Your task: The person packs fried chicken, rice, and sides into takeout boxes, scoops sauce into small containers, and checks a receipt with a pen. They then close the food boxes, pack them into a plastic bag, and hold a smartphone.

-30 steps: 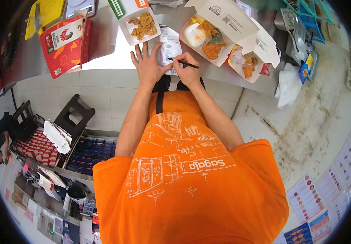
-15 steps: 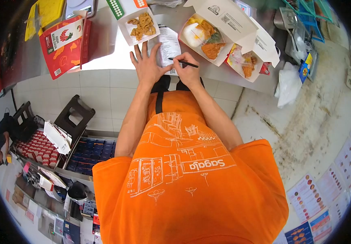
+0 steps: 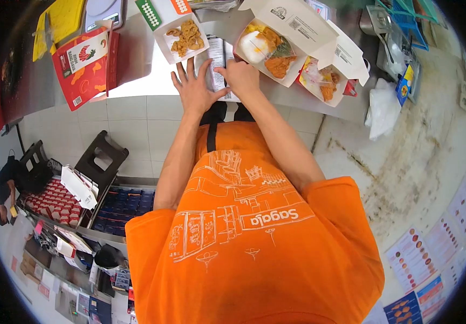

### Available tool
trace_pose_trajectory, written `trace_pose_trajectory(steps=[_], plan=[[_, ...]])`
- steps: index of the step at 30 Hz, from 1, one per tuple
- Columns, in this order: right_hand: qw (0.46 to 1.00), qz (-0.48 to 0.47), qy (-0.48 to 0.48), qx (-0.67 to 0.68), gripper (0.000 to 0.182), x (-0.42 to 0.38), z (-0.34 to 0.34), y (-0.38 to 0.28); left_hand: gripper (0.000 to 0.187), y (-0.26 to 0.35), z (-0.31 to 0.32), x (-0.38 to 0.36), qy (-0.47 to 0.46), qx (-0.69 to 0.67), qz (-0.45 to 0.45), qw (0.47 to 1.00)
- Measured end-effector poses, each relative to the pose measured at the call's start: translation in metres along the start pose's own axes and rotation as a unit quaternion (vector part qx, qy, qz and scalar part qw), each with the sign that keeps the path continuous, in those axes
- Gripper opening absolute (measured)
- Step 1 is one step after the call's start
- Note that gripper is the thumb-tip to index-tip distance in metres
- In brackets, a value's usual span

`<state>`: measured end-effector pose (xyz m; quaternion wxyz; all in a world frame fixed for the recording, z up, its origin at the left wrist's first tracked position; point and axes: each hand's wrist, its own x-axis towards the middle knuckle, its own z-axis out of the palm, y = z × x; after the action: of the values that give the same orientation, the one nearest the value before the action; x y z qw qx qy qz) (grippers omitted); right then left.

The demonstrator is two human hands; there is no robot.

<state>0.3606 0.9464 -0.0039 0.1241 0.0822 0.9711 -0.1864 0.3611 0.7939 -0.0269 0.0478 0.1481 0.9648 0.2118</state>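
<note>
My left hand (image 3: 195, 93) lies flat with its fingers spread, just below an open paper box (image 3: 161, 47) of fried pieces and along the left edge of a printed receipt (image 3: 216, 60). Beyond the receipt's right side, my right hand (image 3: 244, 80) is closed, knuckles up, beside an open meal box (image 3: 292, 73). The black pen that showed in this hand a moment ago is now covered by the hand. The meal box holds rice, a fried piece and greens.
A smaller open box (image 3: 327, 97) with fried food stands farther right. On the left are a red carton (image 3: 82, 70), a yellow board (image 3: 63, 24) and a scale (image 3: 103, 13). A plastic bag (image 3: 382, 110) hangs at the counter's right end. Another person (image 3: 5, 186) is at far left.
My right hand has turned and moved slightly up and left, away from its writing pose, and the pen has gone out of sight. My left hand stays spread beside the receipt.
</note>
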Motion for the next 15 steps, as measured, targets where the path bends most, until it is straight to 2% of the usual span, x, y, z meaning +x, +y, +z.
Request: trace_pose_trajectory(steps=[2,3,6,8,9,10,12,14,15], plan=[[0.998,-0.021,-0.044,-0.03,0.059,0.004,0.011,0.003,0.098,-0.002,0.0,0.0,0.01,0.003,0.014,1.0],[0.991,0.055,-0.117,-0.042,0.047,0.004,-0.007,-0.007,0.098,-0.002,-0.002,0.0,0.009,0.001,0.016,1.0],[0.996,0.077,-0.041,-0.004,0.044,-0.027,-0.034,0.009,0.1,0.0,-0.006,-0.001,0.007,-0.005,0.019,1.0],[0.963,0.147,0.181,0.137,0.04,-0.064,-0.054,0.038,0.1,-0.001,-0.007,-0.001,0.007,-0.005,0.023,1.0],[0.93,0.214,0.228,0.191,0.038,-0.081,-0.064,0.068,0.1,-0.001,-0.007,-0.001,0.013,-0.012,0.029,0.999],[0.904,0.2,0.333,0.182,0.035,-0.093,-0.086,0.091,0.101,-0.003,-0.006,-0.001,0.014,-0.015,0.031,0.999],[0.837,0.217,0.501,-0.041,0.034,-0.116,-0.07,0.186,0.102,-0.006,-0.003,-0.003,0.014,-0.018,0.04,0.999],[0.83,0.278,0.477,-0.082,0.034,-0.137,-0.025,0.287,0.104,-0.004,-0.004,-0.003,0.001,-0.018,0.038,0.999],[0.824,0.308,0.465,-0.099,0.035,-0.139,-0.015,0.313,0.104,-0.003,-0.004,-0.003,-0.003,-0.015,0.036,0.999]])
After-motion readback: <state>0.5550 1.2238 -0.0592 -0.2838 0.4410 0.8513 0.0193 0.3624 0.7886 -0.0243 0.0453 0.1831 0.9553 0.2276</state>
